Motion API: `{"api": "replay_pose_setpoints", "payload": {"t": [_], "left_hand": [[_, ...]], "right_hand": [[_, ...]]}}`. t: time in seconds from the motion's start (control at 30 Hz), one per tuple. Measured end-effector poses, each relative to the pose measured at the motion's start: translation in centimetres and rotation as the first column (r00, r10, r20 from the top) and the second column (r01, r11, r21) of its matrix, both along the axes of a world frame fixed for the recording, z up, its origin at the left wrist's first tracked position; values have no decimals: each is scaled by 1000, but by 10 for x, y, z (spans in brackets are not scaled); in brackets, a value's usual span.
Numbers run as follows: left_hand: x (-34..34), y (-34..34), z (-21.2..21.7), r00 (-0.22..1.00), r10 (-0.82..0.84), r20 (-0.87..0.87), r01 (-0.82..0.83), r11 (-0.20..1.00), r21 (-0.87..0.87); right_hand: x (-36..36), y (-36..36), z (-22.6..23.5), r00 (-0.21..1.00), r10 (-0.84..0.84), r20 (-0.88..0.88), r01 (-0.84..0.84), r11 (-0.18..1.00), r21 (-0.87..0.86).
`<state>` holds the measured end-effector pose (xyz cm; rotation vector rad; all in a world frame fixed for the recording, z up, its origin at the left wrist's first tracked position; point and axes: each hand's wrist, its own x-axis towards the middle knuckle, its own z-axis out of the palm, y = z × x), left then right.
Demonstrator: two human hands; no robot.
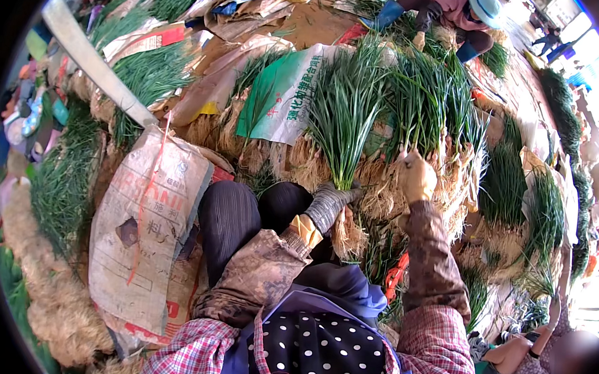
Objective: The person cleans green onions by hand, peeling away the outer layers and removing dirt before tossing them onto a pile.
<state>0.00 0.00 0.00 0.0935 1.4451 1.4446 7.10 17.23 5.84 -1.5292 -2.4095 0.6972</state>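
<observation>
Left hand (331,206) fingers clamped around a leafy bunch (346,131); right hand (418,178), finger closure indiscernible. Slackened grip could scatter the bunch.

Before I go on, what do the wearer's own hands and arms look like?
The left hand wears a dark grey covering, with a yellowish cuff at the wrist. Whether the right hand is gloved, I cannot tell for sure. Mottled brown, camouflage-like sleeves cover both forearms, with pink plaid shirt sleeves above them.
</observation>
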Motion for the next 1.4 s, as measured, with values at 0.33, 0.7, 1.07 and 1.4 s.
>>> {"api": "replay_pose_setpoints", "payload": {"t": [0.33,0.7,1.07,1.4], "left_hand": [[9,-5,17,994,-106,33,104,993,53],[13,1,22,999,31,7,-30,997,-71],[8,-1,11,996,19,-82,-19,1000,-4],[8,4,5,986,124,112,-137,984,115]], "right_hand": [[73,-94,-9,853,458,-250,-493,864,-99],[22,-67,-68,858,-333,-390,6,768,-641],[8,-21,-25,961,200,193,-220,971,90],[1,24,-12,952,61,300,-146,952,269]]}}
